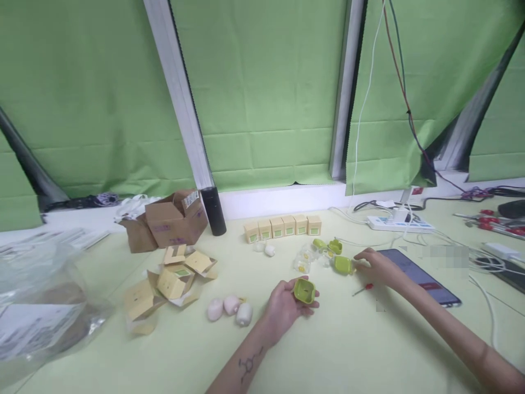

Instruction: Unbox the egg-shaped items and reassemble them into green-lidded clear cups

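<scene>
My left hand (287, 306) rests on the pale table and is closed round a small green plastic shell (304, 290) with its hollow side up. My right hand (375, 265) reaches forward, its fingertips touching a second green plastic piece (343, 265). More green pieces (328, 245) and clear plastic bits (303, 261) lie just beyond. A small red screwdriver (363, 289) lies on the table under my right wrist.
A row of small yellow boxes (283, 226) stands at the back. Opened boxes (172, 279), a brown carton (174, 219), a black cylinder (213, 210), white wrapped lumps (229, 309), a phone (422, 274), a power strip (400, 224) and a plastic bag (36, 306) surround the work spot.
</scene>
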`<state>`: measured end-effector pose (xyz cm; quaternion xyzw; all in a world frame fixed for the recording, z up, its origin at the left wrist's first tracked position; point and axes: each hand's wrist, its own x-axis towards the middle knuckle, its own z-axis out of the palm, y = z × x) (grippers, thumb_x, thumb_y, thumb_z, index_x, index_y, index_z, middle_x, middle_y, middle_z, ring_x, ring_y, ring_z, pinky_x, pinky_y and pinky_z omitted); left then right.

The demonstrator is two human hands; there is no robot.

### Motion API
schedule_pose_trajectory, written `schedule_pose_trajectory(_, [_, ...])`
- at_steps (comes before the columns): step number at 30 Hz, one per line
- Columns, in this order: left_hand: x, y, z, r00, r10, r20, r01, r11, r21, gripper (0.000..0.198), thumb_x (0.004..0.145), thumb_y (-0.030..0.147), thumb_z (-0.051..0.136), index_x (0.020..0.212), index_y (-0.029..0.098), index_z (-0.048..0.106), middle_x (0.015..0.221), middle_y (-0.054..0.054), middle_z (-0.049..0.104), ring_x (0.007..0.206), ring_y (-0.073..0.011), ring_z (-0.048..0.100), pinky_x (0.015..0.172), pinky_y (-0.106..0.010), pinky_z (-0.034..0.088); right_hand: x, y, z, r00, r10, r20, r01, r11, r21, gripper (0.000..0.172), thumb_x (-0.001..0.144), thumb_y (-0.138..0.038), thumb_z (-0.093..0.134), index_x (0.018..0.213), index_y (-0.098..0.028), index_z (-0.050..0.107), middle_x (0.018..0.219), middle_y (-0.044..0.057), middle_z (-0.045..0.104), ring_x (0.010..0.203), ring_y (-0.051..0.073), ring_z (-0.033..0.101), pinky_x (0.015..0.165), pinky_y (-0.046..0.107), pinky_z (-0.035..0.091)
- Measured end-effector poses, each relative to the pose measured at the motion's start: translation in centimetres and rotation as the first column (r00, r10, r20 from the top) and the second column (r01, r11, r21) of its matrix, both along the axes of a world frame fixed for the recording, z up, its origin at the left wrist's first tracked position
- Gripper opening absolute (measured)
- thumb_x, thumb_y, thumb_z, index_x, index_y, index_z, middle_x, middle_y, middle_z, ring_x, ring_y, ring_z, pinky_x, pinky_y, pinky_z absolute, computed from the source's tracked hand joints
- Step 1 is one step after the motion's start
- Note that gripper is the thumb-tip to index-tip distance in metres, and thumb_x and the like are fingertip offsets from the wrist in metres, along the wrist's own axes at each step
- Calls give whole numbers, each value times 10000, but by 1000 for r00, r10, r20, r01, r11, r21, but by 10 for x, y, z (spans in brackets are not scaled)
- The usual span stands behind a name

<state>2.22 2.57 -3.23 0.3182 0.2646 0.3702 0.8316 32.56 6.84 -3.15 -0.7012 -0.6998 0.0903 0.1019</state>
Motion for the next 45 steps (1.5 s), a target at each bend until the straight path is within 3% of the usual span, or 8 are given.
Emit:
schedule_pose_trajectory(5, [-3,0,2,1000,10,12,-10,1000,-25,385,746,230,530,1101,85,493,991,-169,654,869,-269,651,847,-362,410,0,-5,-1,1000,25,4,-25,999,-48,205,914,-303,531,1076,-198,600,1133,46,610,930,189,616,790,362,517])
schedule_pose_trajectory(16, [-3,2,1,999,36,-6,-36,999,-40,293,783,267,528,989,59,542,953,-173,663,822,-248,655,820,-348,433,-19,-12,1,985,78,-154,-78,997,7,241,905,-303,548,1099,-165,583,1118,51,610,922,197,621,781,384,521])
schedule_pose_trajectory(22, [-3,1,-1,999,48,5,-47,998,-39,282,779,255,534,985,63,543,944,-173,663,831,-255,657,839,-359,428,-22,-16,0,969,17,-246,-17,1000,4,239,903,-309,550,1087,-162,589,1099,44,617,908,198,624,768,376,524])
schedule_pose_trajectory(27, [-5,-3,1,999,49,15,-49,998,-26,276,776,239,581,998,74,577,937,-151,674,877,-277,657,857,-364,421,-16,-26,15,922,-51,-384,85,994,71,193,898,-313,553,1002,-162,612,995,36,645,830,168,629,737,351,519])
schedule_pose_trajectory(31, [-5,-7,5,996,80,28,-80,997,0,267,791,244,612,1002,81,617,1006,-132,672,939,-254,635,896,-337,411,-41,-38,35,807,49,-588,68,982,176,294,793,-450,620,935,-193,638,884,67,690,791,216,644,725,357,509])
schedule_pose_trajectory(36, [-3,-8,4,988,148,44,-149,989,1,235,822,299,594,979,131,640,1033,-79,667,958,-217,619,899,-311,414,-96,-45,51,532,238,-813,-103,971,217,444,727,-560,641,1036,-242,629,886,31,711,860,217,656,772,333,512])
schedule_pose_trajectory(40, [-2,-5,-3,981,192,31,-191,981,-26,237,819,329,600,956,140,647,966,-70,671,874,-202,620,783,-295,432,-116,-36,48,403,247,-881,-123,969,215,331,731,-527,663,857,-222,634,798,13,639,783,192,604,697,309,486])
schedule_pose_trajectory(45, [2,-6,-7,968,236,85,-237,972,-1,199,812,280,617,926,122,656,957,-89,662,895,-187,588,896,-327,396,-117,-40,33,270,173,-947,-137,981,140,286,776,-479,647,872,-215,596,677,-31,518,605,123,477,559,254,400])
